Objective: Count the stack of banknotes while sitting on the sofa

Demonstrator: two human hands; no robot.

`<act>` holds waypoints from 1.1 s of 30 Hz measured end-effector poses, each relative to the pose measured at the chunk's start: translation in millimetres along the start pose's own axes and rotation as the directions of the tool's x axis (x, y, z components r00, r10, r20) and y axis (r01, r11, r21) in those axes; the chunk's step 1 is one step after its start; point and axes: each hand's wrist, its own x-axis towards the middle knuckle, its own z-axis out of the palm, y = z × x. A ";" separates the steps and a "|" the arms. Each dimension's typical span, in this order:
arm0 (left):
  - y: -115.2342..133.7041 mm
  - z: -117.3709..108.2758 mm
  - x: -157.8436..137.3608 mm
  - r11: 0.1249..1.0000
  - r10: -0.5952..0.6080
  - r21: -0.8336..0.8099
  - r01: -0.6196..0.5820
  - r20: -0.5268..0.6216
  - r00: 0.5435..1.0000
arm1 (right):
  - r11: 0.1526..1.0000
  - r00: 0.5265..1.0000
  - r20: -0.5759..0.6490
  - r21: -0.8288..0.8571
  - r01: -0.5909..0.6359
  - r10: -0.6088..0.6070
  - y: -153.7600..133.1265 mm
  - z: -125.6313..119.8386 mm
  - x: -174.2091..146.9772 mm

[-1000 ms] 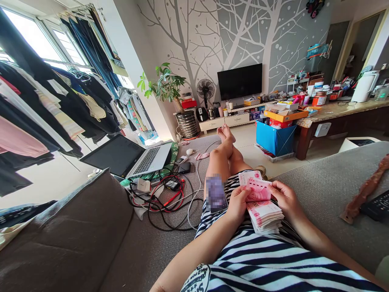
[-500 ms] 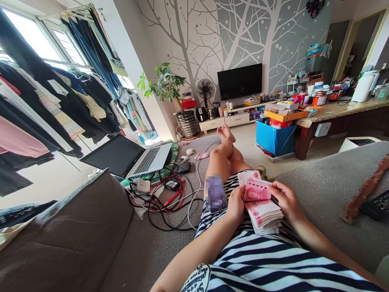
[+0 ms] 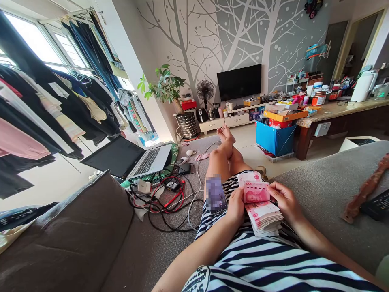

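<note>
Over my lap, my left hand [image 3: 236, 204] is closed on the left side of a stack of pink banknotes [image 3: 263, 219], its thumb on top. An upper banknote [image 3: 257, 192], marked 100, stands raised from the stack. My right hand [image 3: 285, 201] pinches the right edge of that raised note between thumb and fingers. More pink notes [image 3: 247, 177] show behind it, toward my knees. The lower ends of the stack fan out over my striped clothing [image 3: 243, 247]. A phone [image 3: 216, 194] with a partly blurred screen lies on my thigh, left of my left hand.
On the grey sofa [image 3: 170, 247] to my left lie an open laptop [image 3: 152, 160], tangled cables [image 3: 170, 202] and a white charger [image 3: 142, 186]. At the right are a brown wooden-looking stick [image 3: 364, 188] and a black remote [image 3: 377, 206]. A blue box [image 3: 275, 138] stands beyond my legs.
The raised note has tilted slightly, its portrait now more foreshortened. My right fingers have shifted a little left along its edge. The stack and my left hand stay nearly in place.
</note>
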 end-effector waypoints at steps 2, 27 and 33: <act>-3.8 -1.5 1.7 1.000 -0.005 -0.010 0.005 0.007 1.000 | 1.000 1.000 0.000 0.008 -0.007 0.007 -0.5 -0.3 -0.2; -12.2 -5.9 8.4 0.995 -0.087 -0.035 0.094 0.166 0.982 | 0.999 1.000 -0.007 -0.045 -0.009 0.009 14.2 -2.4 7.5; -14.9 -8.2 12.9 1.000 -0.003 0.009 0.002 0.044 0.999 | 0.999 1.000 0.016 -0.029 -0.019 0.020 12.1 -5.0 5.5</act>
